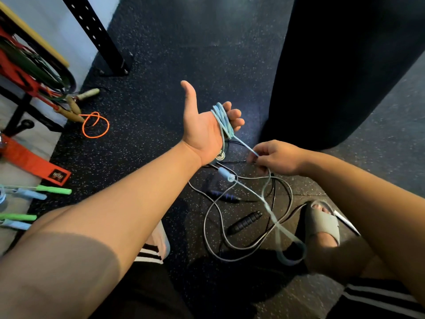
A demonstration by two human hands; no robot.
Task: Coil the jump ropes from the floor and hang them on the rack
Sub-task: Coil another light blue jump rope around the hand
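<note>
Several loops of blue rope (224, 122) sit round the curled fingers of the left hand (204, 132), while the right hand (276, 158) beside it pinches the strand, probably to wind another.

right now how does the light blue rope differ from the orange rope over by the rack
The light blue rope is partly wound round the fingers of the left hand, its strand pinched by the right hand; the orange rope lies untouched on the floor. The light blue rope trails in long loose bends; the orange rope sits in a small loop. Both are thin cords.
</note>
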